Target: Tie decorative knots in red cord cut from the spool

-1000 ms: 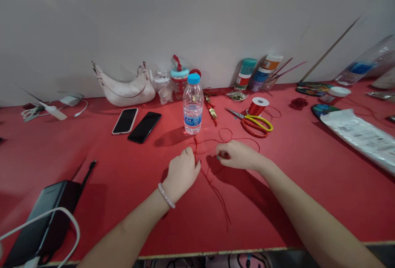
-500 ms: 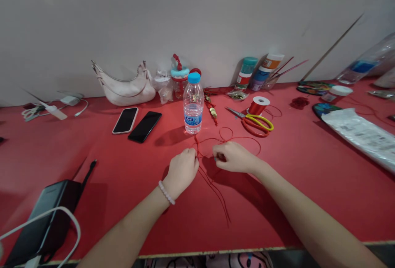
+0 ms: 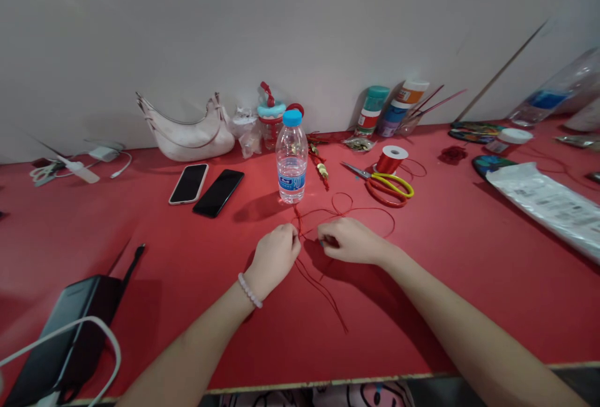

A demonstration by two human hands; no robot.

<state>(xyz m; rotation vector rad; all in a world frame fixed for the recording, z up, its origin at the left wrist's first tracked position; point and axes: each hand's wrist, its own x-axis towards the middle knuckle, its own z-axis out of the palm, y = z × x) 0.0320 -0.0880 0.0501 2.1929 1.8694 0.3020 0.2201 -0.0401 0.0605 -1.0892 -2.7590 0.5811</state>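
Thin red cord (image 3: 323, 286) lies on the red table, its loose ends trailing toward the front edge and a loop curving off to the right. My left hand (image 3: 276, 252), with a beaded bracelet at the wrist, is closed on the cord just in front of the water bottle (image 3: 291, 166). A short knotted stretch of the cord runs from beside that hand up to the bottle's base. To the right, my right hand (image 3: 349, 240) is pinched on another strand of the same cord. The fingertips of both hands are partly hidden.
Scissors (image 3: 387, 187) with red and yellow handles lie beside a spool of red cord (image 3: 390, 160) at the right. Two phones (image 3: 189, 184) and a white handbag (image 3: 192, 137) are at the back left. A black power bank (image 3: 65, 332) sits front left; paint bottles (image 3: 372, 111) stand against the wall.
My right hand has moved slightly left, closer to my left hand. The left hand stays closed on the cord, and the trailing ends have shifted a little.
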